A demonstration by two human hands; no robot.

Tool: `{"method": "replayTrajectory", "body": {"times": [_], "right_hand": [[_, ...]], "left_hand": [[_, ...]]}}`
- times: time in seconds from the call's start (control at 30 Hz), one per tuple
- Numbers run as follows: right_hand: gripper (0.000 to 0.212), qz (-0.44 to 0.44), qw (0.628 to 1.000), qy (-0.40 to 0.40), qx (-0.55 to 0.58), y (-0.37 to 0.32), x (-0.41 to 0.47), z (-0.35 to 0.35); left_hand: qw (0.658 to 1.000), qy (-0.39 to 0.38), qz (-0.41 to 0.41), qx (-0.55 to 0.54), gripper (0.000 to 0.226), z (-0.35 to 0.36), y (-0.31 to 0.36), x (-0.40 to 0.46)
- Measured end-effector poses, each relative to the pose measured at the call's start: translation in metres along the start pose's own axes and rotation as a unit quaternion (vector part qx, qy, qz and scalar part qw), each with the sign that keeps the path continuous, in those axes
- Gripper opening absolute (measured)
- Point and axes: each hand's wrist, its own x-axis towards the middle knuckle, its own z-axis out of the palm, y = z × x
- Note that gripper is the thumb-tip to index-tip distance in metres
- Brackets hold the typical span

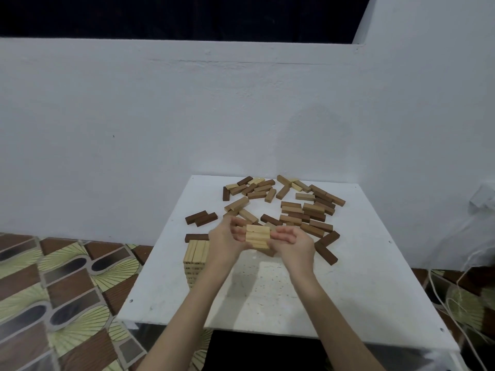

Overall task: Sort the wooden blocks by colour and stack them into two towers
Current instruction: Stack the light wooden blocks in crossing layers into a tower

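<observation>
Here, the left hand (227,238) and right hand (293,242) press a row of pale blocks (257,236) between their palms, long axes running hand to hand; the pale tower (195,257) stands just beside the left hand, nearer it, its top blocks lying crosswise to them.

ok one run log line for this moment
both hands grip light blocks | light tower started | loose blocks unsorted
</observation>
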Motion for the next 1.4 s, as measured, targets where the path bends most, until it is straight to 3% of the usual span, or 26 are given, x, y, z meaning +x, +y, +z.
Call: {"method": "replayTrajectory", "body": {"times": [0.6,1.4], "right_hand": [[0.033,0.014,0.996,-0.083,0.000,-0.001,-0.032,0.086],[0.034,0.005,0.996,-0.083,-0.034,0.002,-0.047,0.098]], "left_hand": [[0.996,-0.001,-0.083,0.013,0.053,-0.109,-0.023,-0.005],[0.994,-0.015,-0.107,-0.010,0.056,-0.120,-0.043,-0.007]]}}
